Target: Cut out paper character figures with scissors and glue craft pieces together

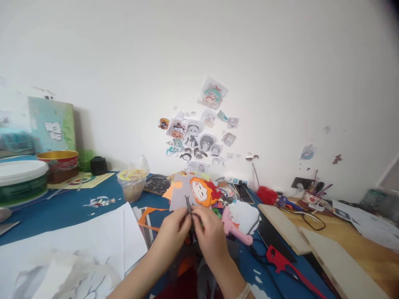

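Nearest, well to the left of the pink glue gun (232,229), crumpled pale paper (57,272) is spread over white sheets (93,232). A red-handled tool (280,258) is laid on the near right side of the glue gun, on the blue tabletop (258,270).

Just left of the glue gun, a dark grey strip (188,203) is held up between the two hands. By the left hand (171,228), it is pinched between thumb and fingers; by the right hand (209,228), it is met from the other side, the grip there also closed on its lower part. Its top end is split into thin prongs, so some cutting can be judged done. The strip is kept between the fingertips and does not appear fixed to anything, so its shaping or placing is judged unfinished.

Beyond the hands, to the far left of the glue gun, a grey sheet (178,195) is seen, overlapped by an orange-haired paper head (201,191) with a red bow. That head looks fully cut out and coloured; whether it is glued down cannot be told. An orange offcut (144,218), left of the glue gun, suggests that cutting in that colour is done.

Farther off, a clear plastic cup (132,187) is set left of the glue gun, and above and beyond it finished-looking drawings (213,93) are stuck on the wall (124,62).
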`<move>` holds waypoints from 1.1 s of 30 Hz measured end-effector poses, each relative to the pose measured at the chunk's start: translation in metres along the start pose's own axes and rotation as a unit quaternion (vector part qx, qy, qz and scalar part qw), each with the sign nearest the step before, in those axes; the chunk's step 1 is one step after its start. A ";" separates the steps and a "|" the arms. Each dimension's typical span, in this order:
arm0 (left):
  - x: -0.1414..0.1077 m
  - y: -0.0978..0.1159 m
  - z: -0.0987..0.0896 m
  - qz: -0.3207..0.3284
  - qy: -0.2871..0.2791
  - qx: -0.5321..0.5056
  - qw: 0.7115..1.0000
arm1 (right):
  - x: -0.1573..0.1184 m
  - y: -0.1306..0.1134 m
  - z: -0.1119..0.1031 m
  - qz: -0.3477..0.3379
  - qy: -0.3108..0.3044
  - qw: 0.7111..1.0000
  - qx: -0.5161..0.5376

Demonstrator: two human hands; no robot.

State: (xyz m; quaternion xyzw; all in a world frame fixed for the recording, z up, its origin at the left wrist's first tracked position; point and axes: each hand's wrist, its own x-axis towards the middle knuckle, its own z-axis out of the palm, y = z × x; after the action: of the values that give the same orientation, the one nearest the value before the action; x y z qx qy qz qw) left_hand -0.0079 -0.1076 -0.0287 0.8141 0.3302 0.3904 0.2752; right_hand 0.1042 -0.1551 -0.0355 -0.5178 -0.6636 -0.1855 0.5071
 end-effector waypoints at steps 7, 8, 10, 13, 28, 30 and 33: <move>0.000 -0.001 0.000 0.077 -0.008 0.040 0.996 | -0.005 0.004 0.002 -0.032 -0.006 0.999 -0.038; -0.001 -0.001 0.000 0.084 -0.006 0.038 0.996 | -0.005 0.003 0.002 -0.022 0.000 0.999 -0.040; -0.001 0.000 0.000 0.092 0.002 0.036 0.995 | -0.006 0.000 0.002 0.005 0.014 0.999 -0.041; -0.002 0.000 0.001 0.091 0.007 0.036 0.995 | -0.005 -0.005 0.001 0.037 0.021 0.999 -0.025; -0.001 -0.003 0.006 0.041 -0.002 0.019 0.999 | 0.003 -0.007 -0.004 0.145 -0.030 0.986 0.082; -0.002 -0.004 0.007 0.050 -0.006 0.028 0.998 | 0.003 -0.009 -0.004 0.184 -0.027 0.979 0.081; -0.004 -0.005 0.007 0.052 -0.006 0.034 0.998 | 0.003 -0.012 -0.006 0.219 -0.018 0.971 0.089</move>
State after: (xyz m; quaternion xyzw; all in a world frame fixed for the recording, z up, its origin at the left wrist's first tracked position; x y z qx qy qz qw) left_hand -0.0056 -0.1090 -0.0384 0.8414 0.2989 0.3882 0.2283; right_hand 0.0963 -0.1630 -0.0272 -0.6064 -0.5566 -0.0003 0.5679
